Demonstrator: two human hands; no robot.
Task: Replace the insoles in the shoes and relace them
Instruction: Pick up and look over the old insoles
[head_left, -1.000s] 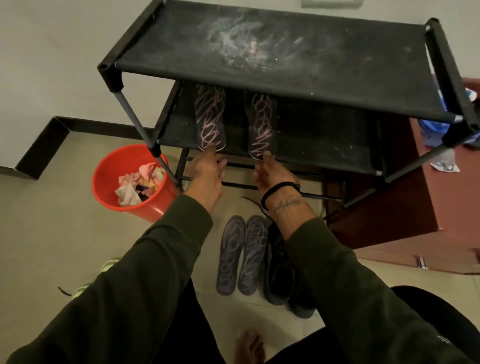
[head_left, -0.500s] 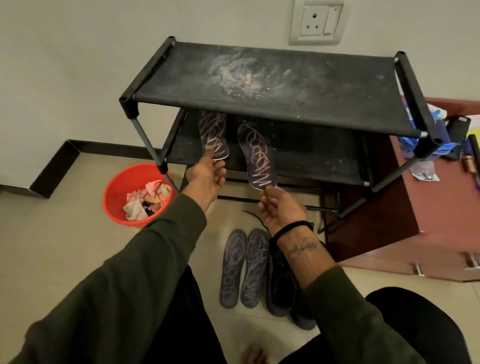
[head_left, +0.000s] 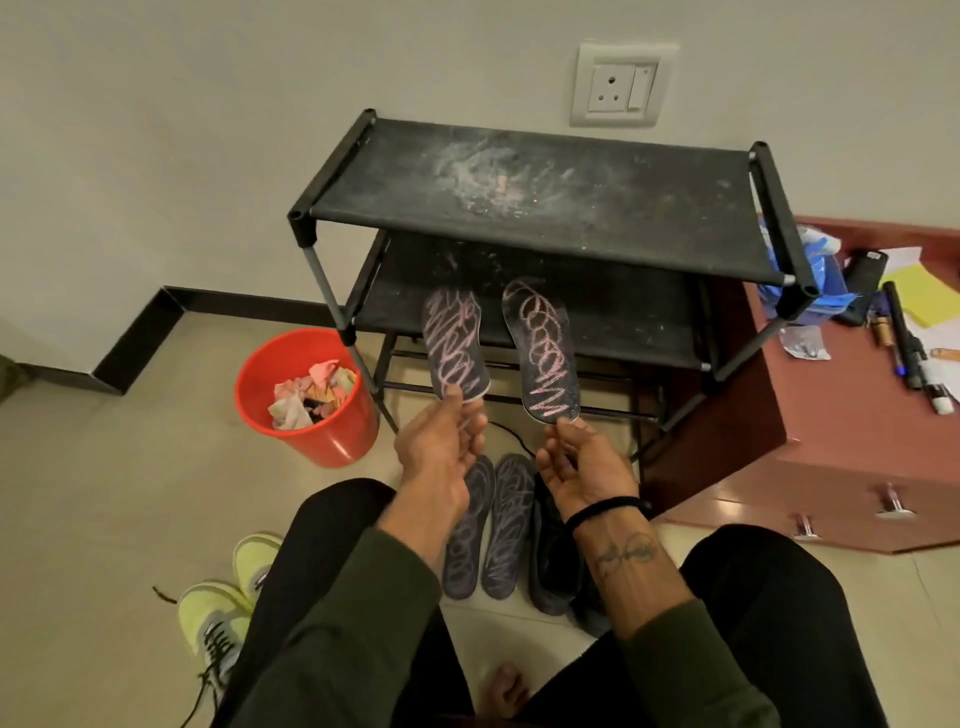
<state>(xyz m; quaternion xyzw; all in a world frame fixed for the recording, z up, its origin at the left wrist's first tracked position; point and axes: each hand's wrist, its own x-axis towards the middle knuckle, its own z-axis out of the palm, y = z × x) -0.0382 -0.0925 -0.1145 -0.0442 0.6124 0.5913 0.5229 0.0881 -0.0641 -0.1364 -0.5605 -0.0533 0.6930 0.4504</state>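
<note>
left hand (head_left: 441, 447) pinches heel of dark pink-scribbled insole (head_left: 456, 344); right hand (head_left: 584, 467) pinches its twin (head_left: 545, 349), both in front of black fabric shoe rack (head_left: 545, 202). risk: thin fingertip grips slip, or insoles mix with floor pair (head_left: 488, 525) beside black shoes (head_left: 558, 561).

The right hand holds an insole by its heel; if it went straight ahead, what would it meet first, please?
Probably the rack's middle shelf: the right hand points its insole toward it, though depth is unclear.

Single head camera, looking forward-down, close over hands (head_left: 511, 462).
</note>
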